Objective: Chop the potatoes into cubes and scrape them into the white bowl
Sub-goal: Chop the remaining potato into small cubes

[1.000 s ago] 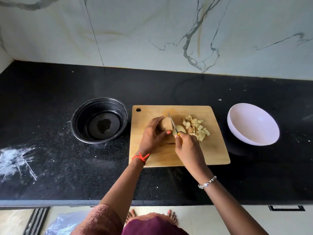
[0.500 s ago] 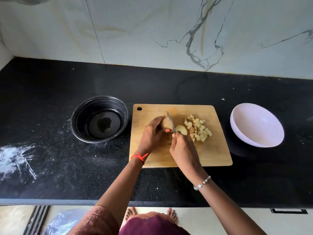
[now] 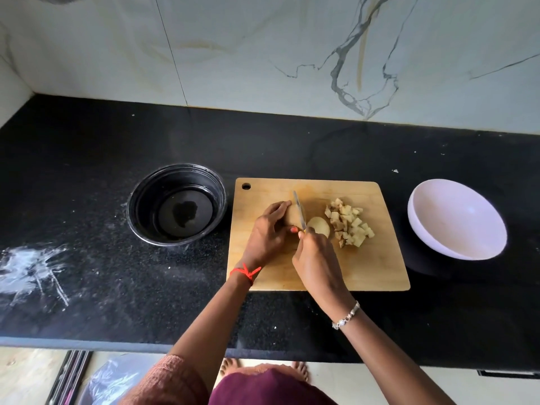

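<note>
Everything is placed relative to the board [image 3: 380, 267].

- Well left of it, on the counter [image 3: 87, 171]: a white powdery smear [image 3: 29, 267].
- Just off its left edge: a black bowl [image 3: 178, 204] with a wet patch in the bottom and no potato in it.
- Board, left of centre: the left hand [image 3: 270, 235], fingers curled over the uncut potato [image 3: 290, 219], pinning it down. Most of the potato is hidden under the hand.
- Right against those fingertips: the knife [image 3: 299, 210]. The blade runs front to back, tip toward the wall.
- Board centre, near side: the right hand [image 3: 317, 258], wrapped round the handle.
- Just right of the blade: one round slice [image 3: 320, 226], lying flat.
- Right of centre: a pile of cubes [image 3: 349, 222], just beside the slice.
- Well off the right edge: the white bowl [image 3: 455, 223], with nothing in it.

Key relation: the uncut potato lies left of the blade. Its long axis looks to run left-right, crosswise to the blade, though I can't confirm that under the hand. Each new cut should step left, toward the holding fingertips, and that's the hazard.

Stage, my read: mid-chop, slice not yet cubed, scraping not begun. The white bowl is on the knife-hand side with nothing in the way. A strip of bare counter separates it from the board, so pushing cubes straight off the edge would likely spill them.
</note>
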